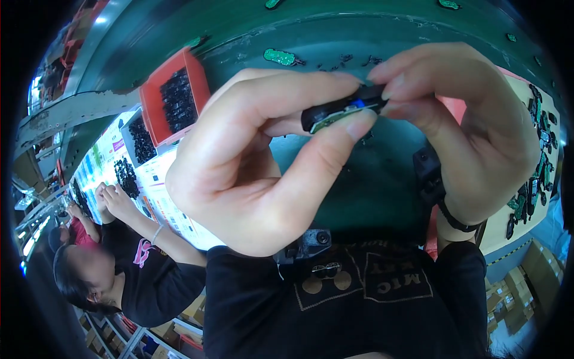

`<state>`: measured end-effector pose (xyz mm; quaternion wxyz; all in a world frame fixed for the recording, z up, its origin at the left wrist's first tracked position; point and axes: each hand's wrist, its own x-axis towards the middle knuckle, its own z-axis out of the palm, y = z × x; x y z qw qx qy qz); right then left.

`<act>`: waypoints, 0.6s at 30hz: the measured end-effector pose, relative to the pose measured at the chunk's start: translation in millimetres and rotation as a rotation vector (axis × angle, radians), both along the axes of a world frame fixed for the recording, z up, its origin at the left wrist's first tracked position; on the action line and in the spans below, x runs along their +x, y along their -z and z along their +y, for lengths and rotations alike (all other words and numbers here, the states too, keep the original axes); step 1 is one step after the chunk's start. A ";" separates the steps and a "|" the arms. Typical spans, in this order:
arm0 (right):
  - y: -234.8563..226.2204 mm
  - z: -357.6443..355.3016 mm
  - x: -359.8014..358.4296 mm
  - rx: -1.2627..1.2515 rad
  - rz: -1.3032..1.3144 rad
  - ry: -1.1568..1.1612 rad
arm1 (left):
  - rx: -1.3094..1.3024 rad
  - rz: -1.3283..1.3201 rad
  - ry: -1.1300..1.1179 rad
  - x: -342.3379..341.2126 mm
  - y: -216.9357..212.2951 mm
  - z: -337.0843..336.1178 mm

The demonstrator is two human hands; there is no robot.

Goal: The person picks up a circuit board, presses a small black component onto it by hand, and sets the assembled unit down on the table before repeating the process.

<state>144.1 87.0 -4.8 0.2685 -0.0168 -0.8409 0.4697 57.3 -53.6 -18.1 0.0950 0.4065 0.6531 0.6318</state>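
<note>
Close in front of me, both hands hold a small black plastic casing with a green circuit board along its lower side. A small blue part shows near its right end. My left hand pinches the casing's left part between thumb and forefinger. At the right end, my right hand is closed, with its thumb and fingertips on a black piece against the casing. Whether that piece is separate, I cannot tell. Fingers partly hide the casing.
A red bin of small black parts stands left, beside a grey bin. Green circuit boards lie on the green surface. Several boards and black pieces cover a cream tray at right. Another person's hands work at left.
</note>
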 end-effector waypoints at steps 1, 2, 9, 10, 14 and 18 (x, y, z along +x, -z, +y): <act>-4.3 0.0 1.0 0.069 -0.055 0.010 | -0.010 0.008 0.017 -1.0 -0.3 0.0; -9.0 -0.3 1.1 0.138 -0.109 0.019 | -0.021 0.016 0.035 -1.3 -0.5 0.1; 8.6 10.0 1.3 0.089 0.082 -0.094 | -0.003 0.001 0.001 1.1 -0.6 -2.7; 8.1 8.4 3.4 0.038 0.054 -0.056 | -0.007 0.023 -0.002 0.8 -0.5 -2.8; 5.5 8.9 0.9 0.105 0.031 -0.073 | -0.040 0.167 -0.024 0.3 -0.6 -3.7; -4.4 -3.8 0.8 0.157 -0.073 0.029 | 0.005 0.228 -0.056 4.5 1.4 -0.2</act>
